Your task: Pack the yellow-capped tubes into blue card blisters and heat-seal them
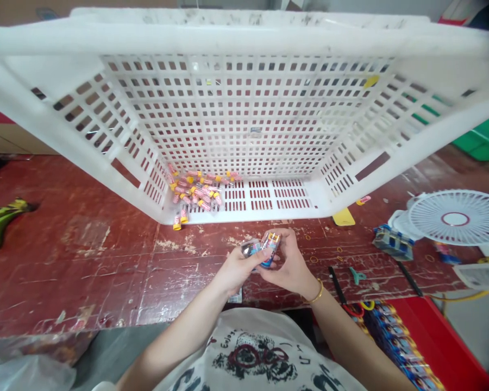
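Across the far side of the table stands a big white slatted crate (244, 38), tipped up so its open top faces the person. It rests on a worn red tabletop (85, 260) with scratched, flaking paint. At the right edge sits a white fan (456, 217) lying face up, and nearer the person a red bin (444, 347) holds rows of blue packs (395, 336). In the crate's low left corner lies a heap of small pink and yellow pieces (195, 190), two of them spilling onto its rim.

Just in front of the crate, above the table's near edge, the left hand (238, 269) and right hand (291, 266) meet, fingers curled closed around a small bundle (269, 247). It looks shiny: silvery on the left, blue with yellow and pink marks on the right. Finer detail is too small to tell.
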Demonstrator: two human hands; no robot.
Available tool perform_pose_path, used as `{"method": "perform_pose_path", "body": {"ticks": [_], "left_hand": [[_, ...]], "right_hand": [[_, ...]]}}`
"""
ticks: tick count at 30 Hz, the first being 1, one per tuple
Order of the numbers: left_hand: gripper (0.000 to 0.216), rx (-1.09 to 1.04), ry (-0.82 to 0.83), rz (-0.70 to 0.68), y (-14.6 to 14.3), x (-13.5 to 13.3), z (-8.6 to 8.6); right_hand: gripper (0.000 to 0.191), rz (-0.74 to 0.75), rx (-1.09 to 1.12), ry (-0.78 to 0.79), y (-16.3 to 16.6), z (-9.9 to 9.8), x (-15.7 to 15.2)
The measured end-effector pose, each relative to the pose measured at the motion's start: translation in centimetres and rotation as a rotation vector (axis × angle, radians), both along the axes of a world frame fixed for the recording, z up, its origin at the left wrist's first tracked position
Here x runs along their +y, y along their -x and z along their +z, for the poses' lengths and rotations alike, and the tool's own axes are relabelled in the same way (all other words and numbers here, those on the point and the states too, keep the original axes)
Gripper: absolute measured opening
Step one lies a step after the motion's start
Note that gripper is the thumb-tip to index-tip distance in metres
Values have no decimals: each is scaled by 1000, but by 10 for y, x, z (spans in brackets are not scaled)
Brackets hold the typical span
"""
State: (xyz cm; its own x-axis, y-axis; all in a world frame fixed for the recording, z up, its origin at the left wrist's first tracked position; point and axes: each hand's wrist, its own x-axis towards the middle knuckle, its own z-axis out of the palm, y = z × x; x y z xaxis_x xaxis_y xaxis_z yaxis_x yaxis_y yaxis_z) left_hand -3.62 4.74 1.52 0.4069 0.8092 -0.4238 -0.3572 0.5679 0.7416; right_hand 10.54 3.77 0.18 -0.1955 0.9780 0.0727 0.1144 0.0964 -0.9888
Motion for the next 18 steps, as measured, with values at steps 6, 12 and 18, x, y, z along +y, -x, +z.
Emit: {"method": "perform_pose_path", "body": {"ticks": [6,12,18], "left_hand": [[29,1,-36,19,-5,-4,2],[34,79,-80,34,-6,-6,-5],[43,80,60,-170,-23,-9,-4]], "right_hand": [[60,-40,-20,-125,-2,-2,-3],[50,-6,94,-56,-11,4,-2],[30,-484,201,81,-70,-12,-28]]}}
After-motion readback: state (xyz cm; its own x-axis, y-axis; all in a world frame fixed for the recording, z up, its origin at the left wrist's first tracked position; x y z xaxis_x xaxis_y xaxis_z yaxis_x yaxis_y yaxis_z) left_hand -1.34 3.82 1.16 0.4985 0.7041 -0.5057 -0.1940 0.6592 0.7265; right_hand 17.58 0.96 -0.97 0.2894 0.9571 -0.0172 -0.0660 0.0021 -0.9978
